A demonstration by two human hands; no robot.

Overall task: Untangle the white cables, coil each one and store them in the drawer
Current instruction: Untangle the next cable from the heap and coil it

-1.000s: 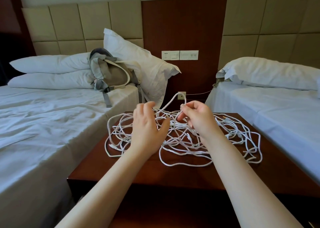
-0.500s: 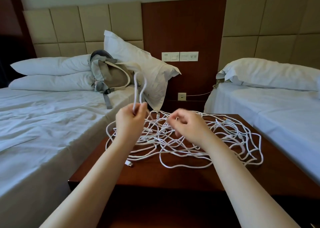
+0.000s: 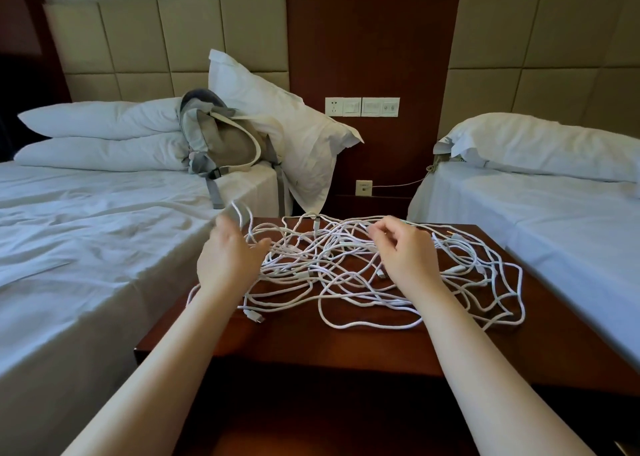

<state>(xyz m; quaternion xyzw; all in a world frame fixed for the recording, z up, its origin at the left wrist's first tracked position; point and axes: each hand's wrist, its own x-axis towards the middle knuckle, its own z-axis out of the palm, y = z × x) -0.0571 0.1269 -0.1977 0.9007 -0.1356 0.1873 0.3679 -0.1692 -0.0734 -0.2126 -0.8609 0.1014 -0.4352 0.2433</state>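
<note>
Untangling looks barely started: the white cables [image 3: 322,265] lie in 1 knotted heap on the nightstand [image 3: 311,337], none coiled. The left hand [image 3: 228,258] is blurred beside a raised loop, its grip unclear. The right hand [image 3: 405,251] seems to pinch a strand with curled fingers.

The nightstand [image 3: 346,344] is dark, glossy reddish-brown wood, and the tangled cables [image 3: 346,282] on it are plain white with greyish plug ends. Left of the nightstand, the bed sheet [image 3: 86,247] is white with a bluish cast, the pillows [image 3: 104,133] are white, and the backpack [image 3: 221,140] is grey and taupe with a cream strap. Behind the nightstand, the wall panel [image 3: 374,57] is the same red-brown and carries a white switch plate [image 3: 362,107]. The padded headboard squares [image 3: 138,39] are beige. Right of the nightstand, the other bed [image 3: 536,220] is white too.
</note>
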